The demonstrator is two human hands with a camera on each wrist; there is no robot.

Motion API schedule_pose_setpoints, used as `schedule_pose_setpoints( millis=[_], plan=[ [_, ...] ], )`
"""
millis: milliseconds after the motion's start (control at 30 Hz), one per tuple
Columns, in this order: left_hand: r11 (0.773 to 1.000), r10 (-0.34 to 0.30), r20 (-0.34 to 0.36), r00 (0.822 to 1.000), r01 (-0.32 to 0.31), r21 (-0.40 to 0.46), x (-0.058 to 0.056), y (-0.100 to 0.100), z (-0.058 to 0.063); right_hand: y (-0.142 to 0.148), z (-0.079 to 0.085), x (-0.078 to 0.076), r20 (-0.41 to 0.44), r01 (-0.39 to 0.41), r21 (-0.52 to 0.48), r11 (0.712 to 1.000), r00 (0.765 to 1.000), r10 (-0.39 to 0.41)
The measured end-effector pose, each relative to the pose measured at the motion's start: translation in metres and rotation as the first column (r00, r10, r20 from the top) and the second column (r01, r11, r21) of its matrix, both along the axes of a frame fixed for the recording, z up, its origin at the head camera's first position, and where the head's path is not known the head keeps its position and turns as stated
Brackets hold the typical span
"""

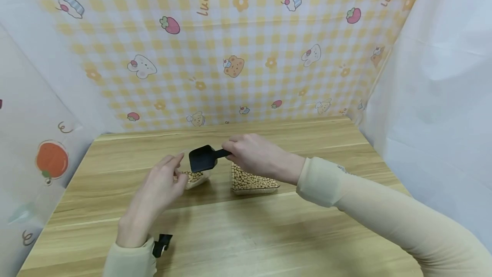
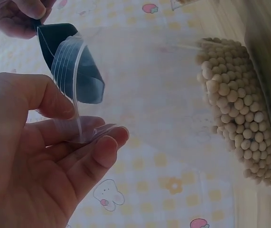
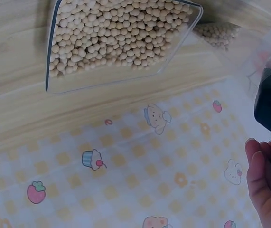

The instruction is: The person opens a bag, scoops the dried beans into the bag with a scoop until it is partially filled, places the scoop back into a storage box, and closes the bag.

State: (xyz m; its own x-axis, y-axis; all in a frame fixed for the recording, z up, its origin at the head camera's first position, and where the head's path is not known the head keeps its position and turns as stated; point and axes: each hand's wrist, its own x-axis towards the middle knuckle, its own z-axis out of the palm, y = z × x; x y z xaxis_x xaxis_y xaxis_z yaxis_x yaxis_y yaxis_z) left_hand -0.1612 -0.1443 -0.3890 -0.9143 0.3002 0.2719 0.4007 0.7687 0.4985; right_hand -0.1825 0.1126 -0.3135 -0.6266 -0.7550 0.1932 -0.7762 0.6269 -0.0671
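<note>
My left hand [image 1: 155, 189] pinches the open rim of a clear plastic bag [image 2: 159, 109] between thumb and fingers. Soybeans [image 2: 242, 114] fill the bottom of this bag, which stands at the tabletop. In my right hand [image 1: 257, 155] is the handle of a small black scoop [image 1: 202, 159]. The scoop's blade slants down at the bag's mouth, and its tip shows through the clear plastic in the left wrist view. Below the right hand sits a clear rectangular box [image 3: 102, 87] holding many soybeans [image 3: 121, 35]; the hand and forearm cover part of it in the head view.
The wooden table [image 1: 246, 234] carries the bag and box side by side. A yellow checked cloth [image 1: 261, 46] hangs behind it, with white sheets [image 1: 434, 76] at both sides. A small black piece [image 1: 163, 243] sticks out beside the left sleeve.
</note>
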Motion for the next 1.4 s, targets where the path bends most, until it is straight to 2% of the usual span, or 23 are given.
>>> schedule_pose_setpoints(
  millis=[167, 333, 467, 600, 767, 900, 1100, 1267, 1333, 1400],
  plan=[
    [1.000, -0.002, -0.010, 1.000, 0.003, 0.010, -0.004, -0.003, -0.002, 0.007, 0.005, 0.001, 0.051, -0.019, -0.123, 0.992, 0.998, 0.025],
    [1.000, 0.003, -0.015, 1.000, -0.003, 0.009, -0.006, -0.007, -0.002, 0.021, 0.010, 0.003, 0.093, -0.033, -0.252, 0.967, 0.994, 0.058],
    [1.000, 0.011, -0.005, 1.000, -0.011, 0.003, -0.006, -0.009, -0.001, 0.036, 0.012, 0.004, 0.108, 0.009, -0.309, 0.951, 0.994, 0.025],
    [1.000, 0.008, 0.001, 1.000, -0.008, -0.002, -0.005, -0.010, 0.000, 0.058, 0.005, 0.005, 0.147, 0.087, -0.334, 0.939, 0.988, -0.040],
    [1.000, 0.007, 0.009, 1.000, -0.007, -0.001, -0.005, -0.008, -0.001, 0.091, -0.010, 0.004, 0.222, 0.199, -0.303, 0.932, 0.966, -0.134],
    [0.999, 0.000, 0.026, 1.000, -0.001, 0.038, -0.005, -0.006, -0.001, 0.115, -0.022, 0.003, 0.275, 0.267, -0.209, 0.941, 0.939, -0.205],
    [0.991, -0.034, 0.043, 0.998, 0.028, 0.128, -0.004, -0.001, 0.001, 0.140, -0.038, 0.003, 0.281, 0.253, -0.062, 0.965, 0.933, -0.227],
    [0.980, 0.002, 0.083, 0.997, -0.018, 0.196, -0.004, -0.001, 0.001, 0.149, -0.045, 0.003, 0.274, 0.268, -0.012, 0.963, 0.928, -0.254],
    [0.976, 0.028, 0.083, 0.996, -0.045, 0.214, -0.005, -0.003, 0.000, 0.151, -0.047, 0.003, 0.270, 0.280, 0.008, 0.960, 0.924, -0.272],
    [0.973, 0.047, 0.071, 0.996, -0.061, 0.224, -0.007, -0.005, -0.001, 0.151, -0.048, 0.003, 0.250, 0.271, 0.023, 0.962, 0.930, -0.268]
  ],
)
